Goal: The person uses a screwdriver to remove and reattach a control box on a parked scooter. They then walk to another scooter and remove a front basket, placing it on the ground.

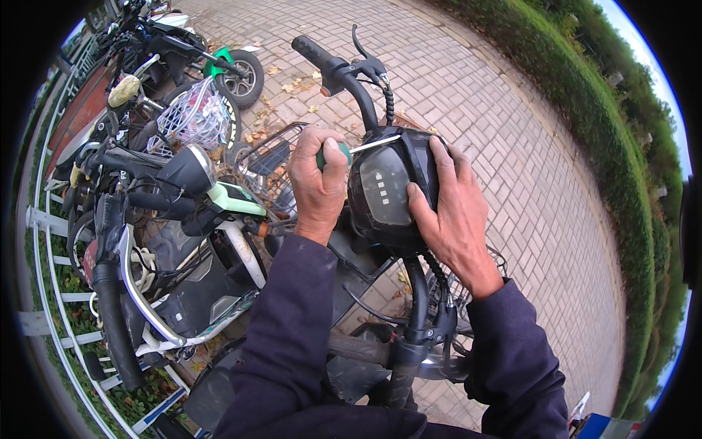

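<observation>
My left hand (317, 181) is closed round the green handle of a screwdriver (374, 144). Its metal shaft points right, and the tip touches the upper edge of a black dashboard housing (424, 162) on an electric scooter's handlebar. A grey display panel (384, 184) with a few pale marks is set into that housing. Against the housing's right side rests my right hand (455, 212), fingers spread over the top and thumb beside the display. One handlebar grip (314, 53) with a brake lever (360, 44) sticks up beyond the housing.
Parked scooters crowd the left, among them one with a round headlight (191, 172) and a white wire basket (194, 117). A white metal fence (58, 293) runs behind them. Paving bricks (541, 168) stretch right to a green hedge (621, 146).
</observation>
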### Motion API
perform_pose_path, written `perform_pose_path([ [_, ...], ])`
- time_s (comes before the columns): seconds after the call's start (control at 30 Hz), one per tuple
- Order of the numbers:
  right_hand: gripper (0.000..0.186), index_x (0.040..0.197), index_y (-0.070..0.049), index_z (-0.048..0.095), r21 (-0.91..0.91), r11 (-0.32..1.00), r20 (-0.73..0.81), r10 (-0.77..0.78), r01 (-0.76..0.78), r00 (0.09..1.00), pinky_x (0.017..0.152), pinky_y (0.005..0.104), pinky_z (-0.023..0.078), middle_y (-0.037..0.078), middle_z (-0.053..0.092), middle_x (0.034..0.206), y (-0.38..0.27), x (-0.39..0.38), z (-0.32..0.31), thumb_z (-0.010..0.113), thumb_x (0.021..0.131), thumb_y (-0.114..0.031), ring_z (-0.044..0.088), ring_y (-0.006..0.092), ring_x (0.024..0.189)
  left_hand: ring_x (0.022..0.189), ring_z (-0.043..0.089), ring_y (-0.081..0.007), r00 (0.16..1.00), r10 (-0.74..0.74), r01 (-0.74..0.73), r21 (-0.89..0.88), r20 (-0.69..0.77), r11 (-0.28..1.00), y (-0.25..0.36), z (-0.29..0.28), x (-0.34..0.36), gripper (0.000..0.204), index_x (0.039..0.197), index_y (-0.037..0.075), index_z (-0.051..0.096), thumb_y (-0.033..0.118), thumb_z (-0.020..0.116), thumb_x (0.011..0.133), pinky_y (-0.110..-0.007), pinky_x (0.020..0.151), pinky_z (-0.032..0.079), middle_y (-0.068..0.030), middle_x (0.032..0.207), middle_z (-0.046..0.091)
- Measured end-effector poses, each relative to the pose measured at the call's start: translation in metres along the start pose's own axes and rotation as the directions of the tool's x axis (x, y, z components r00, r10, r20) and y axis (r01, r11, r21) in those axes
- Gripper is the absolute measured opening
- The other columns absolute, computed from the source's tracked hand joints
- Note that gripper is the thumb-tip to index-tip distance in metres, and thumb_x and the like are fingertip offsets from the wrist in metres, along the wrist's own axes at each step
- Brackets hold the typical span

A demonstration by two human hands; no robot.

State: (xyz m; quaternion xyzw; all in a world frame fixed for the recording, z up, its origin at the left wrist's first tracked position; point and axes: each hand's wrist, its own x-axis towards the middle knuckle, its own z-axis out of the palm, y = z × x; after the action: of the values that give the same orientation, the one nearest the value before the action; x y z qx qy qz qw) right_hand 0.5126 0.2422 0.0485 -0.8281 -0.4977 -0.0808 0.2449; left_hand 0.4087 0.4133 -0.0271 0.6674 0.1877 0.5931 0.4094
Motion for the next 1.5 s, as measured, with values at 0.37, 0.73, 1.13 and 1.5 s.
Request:
perform_pose_path([
  [0.37,0.075,0.148,-0.001,0.044,0.003,1.0,0.035,0.012,-0.013,0.999,0.101,0.051,0.046,0.029,0.048,0.14,-0.003,0.002,-0.005,0.065,0.087,-0.038,0.054,0.0452,0.122,0.055,0.055,-0.0108,0.718,-0.664,0.696,-0.224,0.211,0.682,0.024,-0.011,0.014,0.054,0.101,0.005,0.059,0.058,0.047,0.105,-0.025,0.048,0.04,-0.0037,0.072,0.058],
  [0.73,0.074,0.147,0.001,0.045,-0.008,1.0,0.014,0.01,-0.01,1.0,0.099,0.0511,0.047,0.03,0.048,0.14,-0.002,0.002,-0.001,0.066,0.086,-0.037,0.053,0.0454,0.122,0.065,0.054,-0.0137,0.875,-0.484,0.471,-0.207,-0.01,0.857,0.004,0.009,0.005,0.03,0.086,0.002,0.061,0.022,0.045,0.102,-0.03,0.057,0.045,-0.0054,0.076,0.059],
  [1.13,0.074,0.147,0.0,0.045,-0.018,1.0,0.002,0.004,-0.004,1.0,0.099,0.0513,0.047,0.031,0.049,0.139,-0.001,0.001,-0.001,0.067,0.086,-0.037,0.054,0.0466,0.121,0.081,0.057,-0.0198,0.995,0.012,-0.011,0.013,-0.1,1.0,-0.006,0.011,-0.01,0.016,0.095,0.002,0.061,0.013,0.05,0.098,-0.035,0.075,0.047,-0.0076,0.087,0.06],
  [1.5,0.075,0.147,0.0,0.044,-0.027,0.999,0.001,-0.021,0.021,1.0,0.099,0.0518,0.048,0.033,0.049,0.138,0.0,0.002,-0.001,0.066,0.086,-0.038,0.055,0.0475,0.119,0.063,0.058,-0.0102,0.641,-0.748,0.76,-0.281,0.174,0.586,0.011,-0.004,0.015,0.054,0.099,0.008,0.066,0.057,0.044,0.105,-0.023,0.045,0.034,-0.0019,0.079,0.06],
])
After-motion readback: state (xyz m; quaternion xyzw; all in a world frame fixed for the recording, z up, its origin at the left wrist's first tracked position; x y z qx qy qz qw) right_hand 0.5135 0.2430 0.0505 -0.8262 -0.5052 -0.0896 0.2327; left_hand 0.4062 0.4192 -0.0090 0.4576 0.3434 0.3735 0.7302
